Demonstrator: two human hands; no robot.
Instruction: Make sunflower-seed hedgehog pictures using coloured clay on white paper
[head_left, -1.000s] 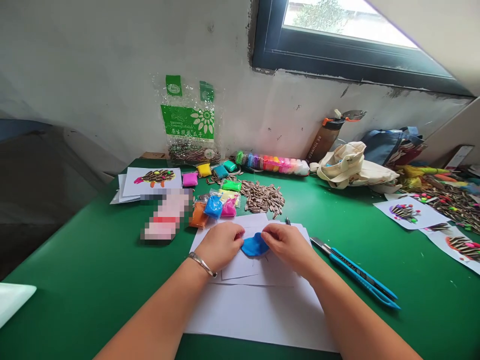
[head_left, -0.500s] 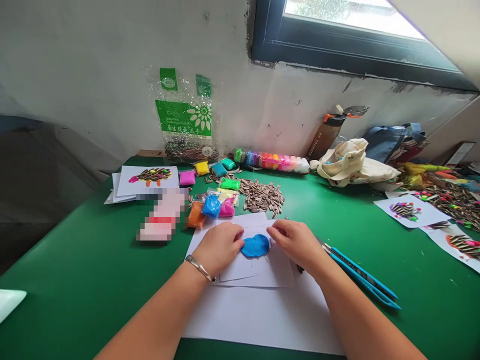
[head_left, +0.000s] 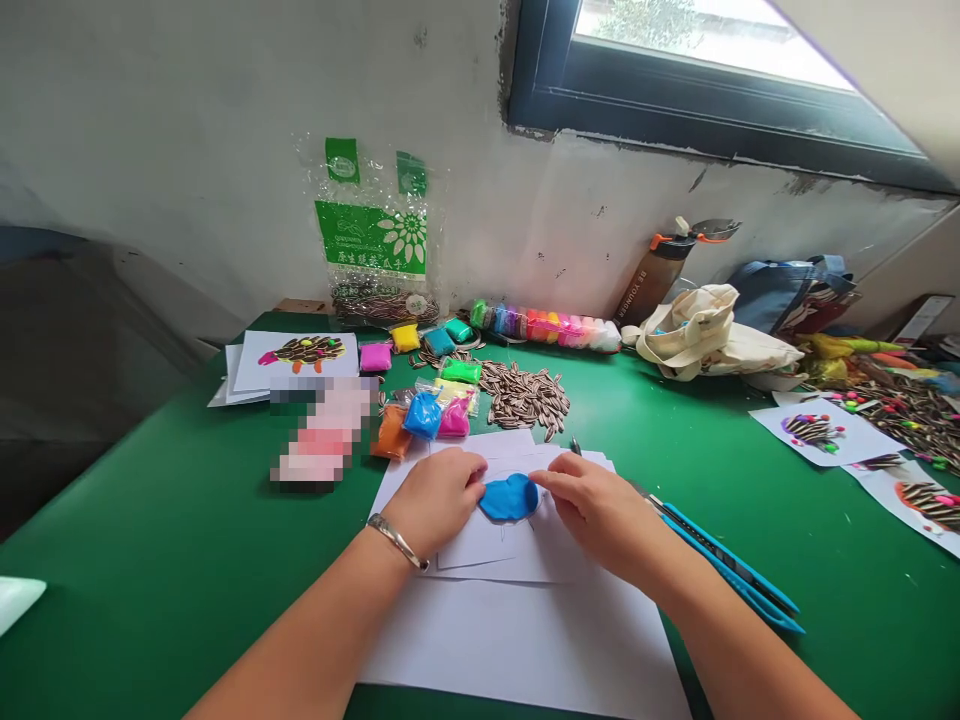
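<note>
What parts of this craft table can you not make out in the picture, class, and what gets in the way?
- Pixelated object, head view: blurred out, so what it is stays unknown.
- Drawing under the blue clay: covered by the clay, the left hand and the right hand.
- Blue utility knife: its blade end hidden behind the right wrist.
- White object: cut off by the left edge.
- Print on the sunflower seed bag: too small to read.

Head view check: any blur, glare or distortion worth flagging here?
Head view: even daylight, soft shadows; window blown out; a pixelated patch masks something left of the clay packets; wide-angle bend at edges; both hands and blue clay sharp.
</note>
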